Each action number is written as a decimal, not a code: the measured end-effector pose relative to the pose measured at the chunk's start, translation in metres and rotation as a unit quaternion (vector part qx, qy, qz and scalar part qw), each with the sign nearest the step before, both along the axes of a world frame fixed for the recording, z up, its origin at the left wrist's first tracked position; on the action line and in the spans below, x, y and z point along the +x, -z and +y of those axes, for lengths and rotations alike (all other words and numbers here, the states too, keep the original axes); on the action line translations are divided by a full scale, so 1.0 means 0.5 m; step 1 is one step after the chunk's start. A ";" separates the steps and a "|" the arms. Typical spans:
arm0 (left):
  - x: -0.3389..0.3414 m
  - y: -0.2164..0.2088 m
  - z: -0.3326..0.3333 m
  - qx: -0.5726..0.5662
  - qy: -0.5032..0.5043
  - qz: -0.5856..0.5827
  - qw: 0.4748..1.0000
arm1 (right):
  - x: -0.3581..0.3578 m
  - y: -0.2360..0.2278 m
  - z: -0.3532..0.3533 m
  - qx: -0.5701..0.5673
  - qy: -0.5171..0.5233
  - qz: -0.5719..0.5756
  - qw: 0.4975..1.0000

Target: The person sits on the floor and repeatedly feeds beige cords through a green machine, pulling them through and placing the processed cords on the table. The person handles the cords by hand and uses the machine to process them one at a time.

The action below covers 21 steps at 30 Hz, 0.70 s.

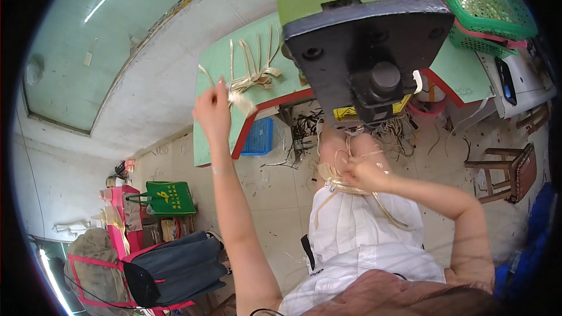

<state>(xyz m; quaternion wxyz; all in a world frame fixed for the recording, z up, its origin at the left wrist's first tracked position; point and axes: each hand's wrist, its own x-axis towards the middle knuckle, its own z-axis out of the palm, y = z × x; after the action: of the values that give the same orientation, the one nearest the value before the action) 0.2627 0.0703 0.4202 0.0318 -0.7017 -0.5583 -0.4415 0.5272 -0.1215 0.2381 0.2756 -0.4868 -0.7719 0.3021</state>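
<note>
My left hand [213, 112] reaches over the green tabletop, fingers bent together at the near end of a bundle of gold straps [253, 80]. The straps' thin ends fan out away from me across the table, and a wider pale end hangs toward the red edge. In my lap lies a second bunch of gold straps [345, 187], over my white clothing and bare knees. My right hand [364, 174] is curled on that bunch; its fingertips are partly hidden among the straps. Some strap ends trail toward my right side.
A green and black machine head [366, 47] stands close in front of me. The green table [208, 143] has a red edge. Green baskets [477, 0] are stacked at far right, near a wooden stool [509, 172]. A blue basket [257, 137] and dark scraps [304, 131] lie below.
</note>
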 end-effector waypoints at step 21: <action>0.126 0.036 -0.285 -0.379 0.413 0.085 0.823 | 0.094 -0.225 0.017 -0.037 -0.089 0.115 0.989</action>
<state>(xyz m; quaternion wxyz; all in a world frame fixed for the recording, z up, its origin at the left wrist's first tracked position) 0.3259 -0.0721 0.4022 -0.3748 -0.8583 -0.3345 -0.1051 0.5744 -0.1131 0.3506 0.3159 -0.3883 -0.7636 0.4078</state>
